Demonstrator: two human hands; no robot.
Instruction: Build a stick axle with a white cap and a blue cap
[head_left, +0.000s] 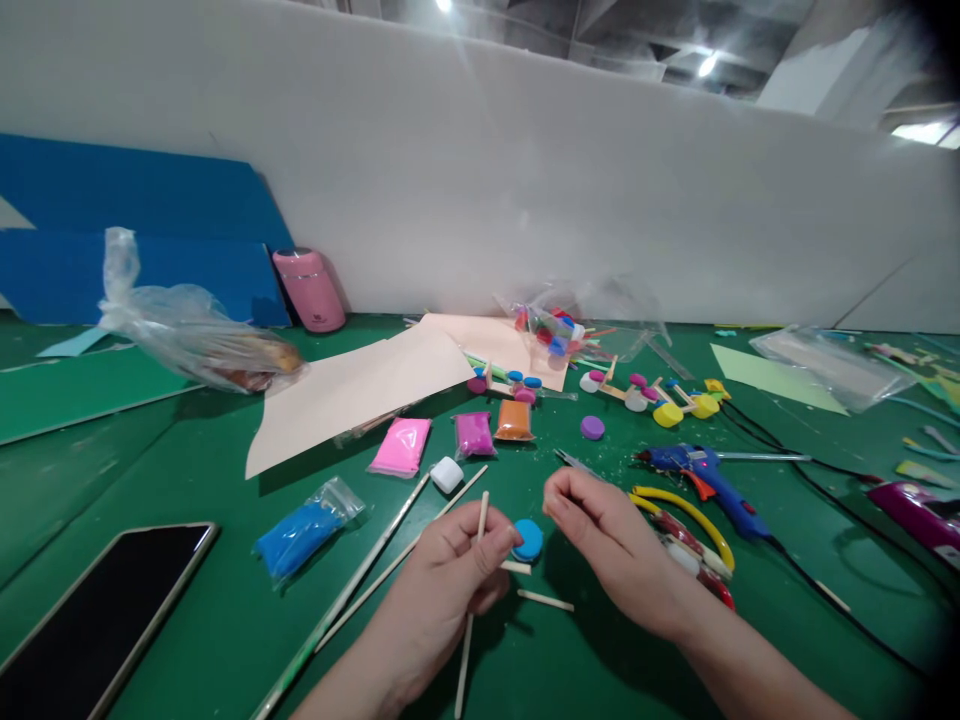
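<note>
Hovering above green worktop (225, 620) — thin pale wooden stick (483, 512) is pinched in left hand (442, 580); right hand (611, 550) grip is curled closed.

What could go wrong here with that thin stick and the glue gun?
1. The thin stick pinched in the left hand could snap or splinter if squeezed hard.
2. The glue gun lies close to the right hand with a red light showing. It may be hot, so brushing its tip might burn.
3. The scissors lie just behind the right hand, and their points might poke it.
</note>
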